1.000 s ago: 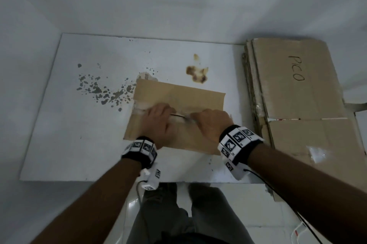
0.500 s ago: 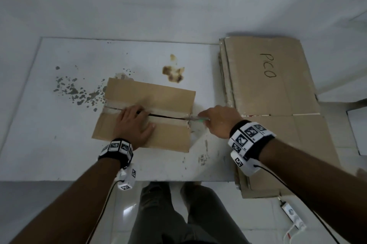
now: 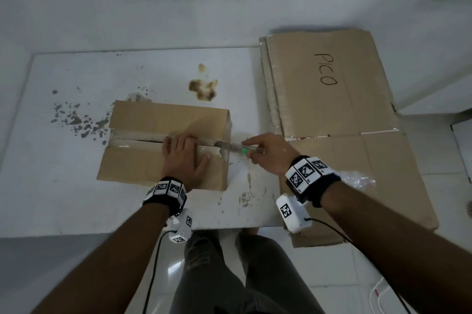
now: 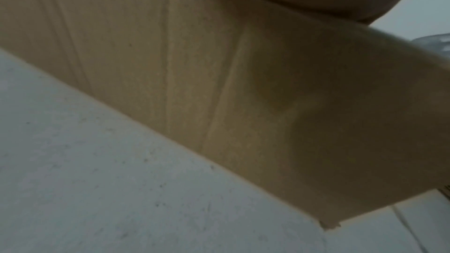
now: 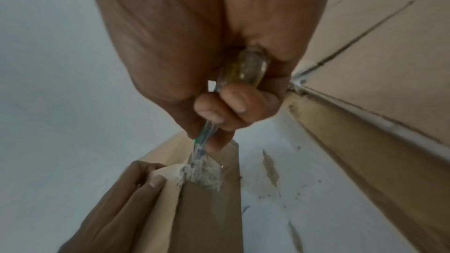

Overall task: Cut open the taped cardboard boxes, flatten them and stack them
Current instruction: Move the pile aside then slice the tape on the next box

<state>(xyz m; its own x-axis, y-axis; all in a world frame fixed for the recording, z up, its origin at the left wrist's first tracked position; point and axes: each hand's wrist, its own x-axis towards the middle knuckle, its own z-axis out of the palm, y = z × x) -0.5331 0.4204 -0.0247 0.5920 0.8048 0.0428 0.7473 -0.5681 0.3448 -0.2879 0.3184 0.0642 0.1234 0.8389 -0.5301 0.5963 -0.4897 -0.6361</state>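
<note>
A taped cardboard box (image 3: 153,132) stands on the white board (image 3: 76,206), its top seam split along most of its length. My left hand (image 3: 185,157) lies flat on the top flap near the right end of the box (image 4: 243,84), fingers straight, thumb spread. Just right of the box, my right hand (image 3: 265,154) grips a cutter with a clear handle and a green band (image 3: 241,149). Its blade reaches into the taped seam at the box's right edge. In the right wrist view the cutter (image 5: 246,70) points down at torn white tape (image 5: 204,172).
A stack of flattened cardboard (image 3: 332,99), marked "PICO", lies on the floor right of the board. A brown stain (image 3: 204,87) and grey spots (image 3: 74,122) mark the board. A crumpled clear wrapper (image 3: 357,179) rests on the cardboard. My legs (image 3: 229,275) are below the board's near edge.
My right hand drew the cutter rightward along the seam, from the middle of the box to past its right edge. My left hand slid right along the top flap.
</note>
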